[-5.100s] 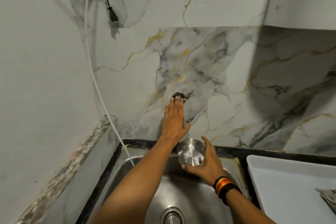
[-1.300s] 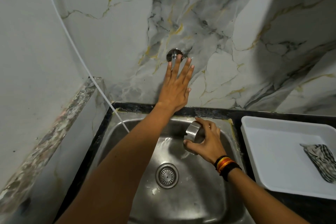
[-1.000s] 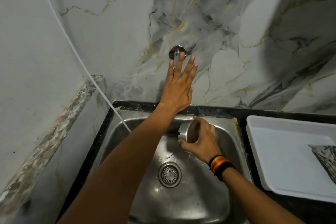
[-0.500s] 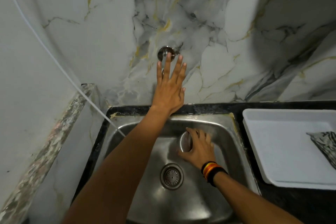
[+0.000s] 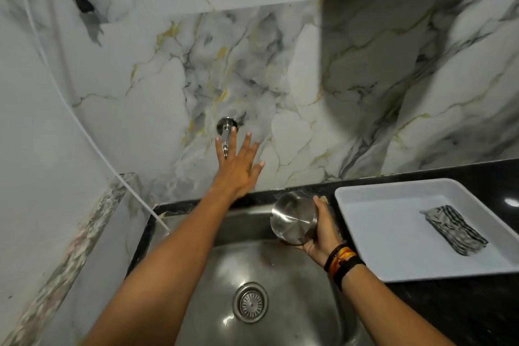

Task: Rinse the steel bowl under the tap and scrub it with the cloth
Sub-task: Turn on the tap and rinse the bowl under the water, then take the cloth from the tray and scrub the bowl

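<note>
The steel bowl [image 5: 293,218] is in my right hand [image 5: 323,233], tipped on its side with its flat base turned toward me, above the right rear corner of the sink [image 5: 295,289]. My left hand [image 5: 238,168] is stretched up with fingers spread, just in front of the wall tap [image 5: 227,132]; the tap's spout shows between two fingers. No water stream is visible. The striped grey cloth [image 5: 453,229] lies folded in the white tray [image 5: 365,247] to the right.
A black counter edge [image 5: 449,174] runs behind the sink and under the tray. The drain strainer [image 5: 250,302] sits mid-basin. A white hose [image 5: 92,137] drops along the left wall into the sink corner. A black plug [image 5: 81,3] hangs high on the wall.
My right hand has lifted the bowl from low in the basin up to the right rear corner of the sink, base now facing me. My left hand stays at the tap.
</note>
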Demonstrator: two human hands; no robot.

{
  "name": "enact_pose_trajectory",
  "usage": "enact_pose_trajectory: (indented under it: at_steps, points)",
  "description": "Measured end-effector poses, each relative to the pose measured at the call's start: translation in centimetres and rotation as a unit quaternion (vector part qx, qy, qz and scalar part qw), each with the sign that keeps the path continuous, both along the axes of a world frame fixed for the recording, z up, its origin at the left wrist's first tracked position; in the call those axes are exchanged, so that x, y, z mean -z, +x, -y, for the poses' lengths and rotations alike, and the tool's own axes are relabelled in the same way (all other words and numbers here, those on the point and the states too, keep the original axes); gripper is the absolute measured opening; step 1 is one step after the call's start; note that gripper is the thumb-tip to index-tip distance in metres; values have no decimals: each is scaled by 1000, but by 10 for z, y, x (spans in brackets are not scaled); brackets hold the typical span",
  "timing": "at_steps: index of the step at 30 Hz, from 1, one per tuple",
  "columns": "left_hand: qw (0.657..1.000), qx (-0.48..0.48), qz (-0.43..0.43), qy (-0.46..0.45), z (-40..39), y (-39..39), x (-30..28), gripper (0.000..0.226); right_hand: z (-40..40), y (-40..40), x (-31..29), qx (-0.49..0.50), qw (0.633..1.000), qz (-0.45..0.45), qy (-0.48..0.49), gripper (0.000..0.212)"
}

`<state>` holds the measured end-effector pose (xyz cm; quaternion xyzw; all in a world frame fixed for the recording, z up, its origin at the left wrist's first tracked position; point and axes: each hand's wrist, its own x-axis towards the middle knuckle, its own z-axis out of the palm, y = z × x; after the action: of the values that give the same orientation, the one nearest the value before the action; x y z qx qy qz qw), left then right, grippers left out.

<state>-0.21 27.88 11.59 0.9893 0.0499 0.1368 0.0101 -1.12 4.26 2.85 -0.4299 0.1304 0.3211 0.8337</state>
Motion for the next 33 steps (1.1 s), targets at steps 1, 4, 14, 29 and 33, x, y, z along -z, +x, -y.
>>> enact_pose_trajectory:
  at_steps: [1,4,14,29,33]
  points:
    - [997,20,29,-73,13,-8,6,65,7,2,-3,4,1000,-7,26,59]
    - [922,13,-28,-387,58,-31,30,60,22,3,-15,-1,998,3,60,65]
    - [272,-40,-116,-954,156,-56,80,92,57,11,-28,124,861,280,-405,50]
    - [213,-110,-71,-968,258,14,130,94,307,151,50,-160,535,264,-786,51]
    - [212,-120,-74,-967,262,22,140,86,331,164,64,-224,505,245,-796,59]
